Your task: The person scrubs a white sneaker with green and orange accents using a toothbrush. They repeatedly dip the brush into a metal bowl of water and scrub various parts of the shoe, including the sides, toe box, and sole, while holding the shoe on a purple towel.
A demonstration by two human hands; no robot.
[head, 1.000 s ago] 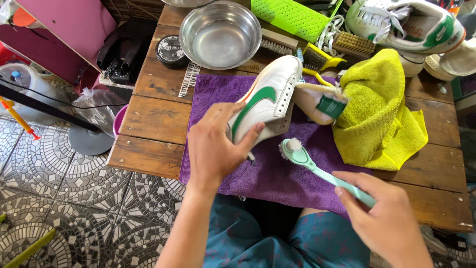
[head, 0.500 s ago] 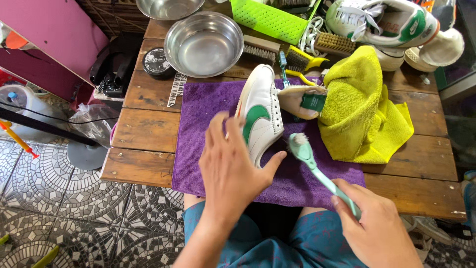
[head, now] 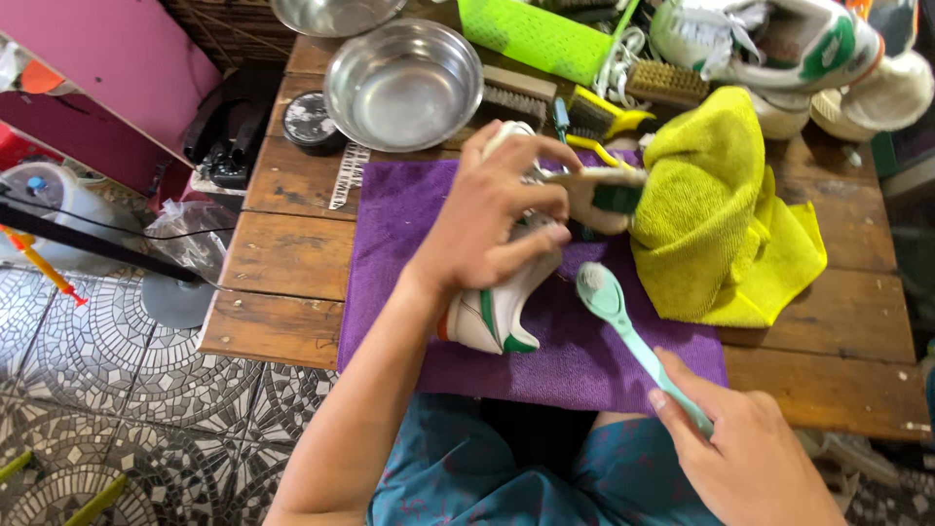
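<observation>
The left hand [head: 492, 219] is wrapped over a white leather sneaker with green trim [head: 497, 317], pressing it onto the purple cloth mat [head: 390, 234] on the wooden desk [head: 287, 253]. The right hand [head: 745, 458] grips a mint-green plastic brush [head: 623, 326], its head just beside the shoe, near a crumpled yellow towel [head: 721, 214].

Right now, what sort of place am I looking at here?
Probably a home or small-shop shoe-cleaning spot: a wooden table over patterned tiles, with a white-and-green sneaker on a purple cloth, scrub brushes and a steel bowl.
</observation>
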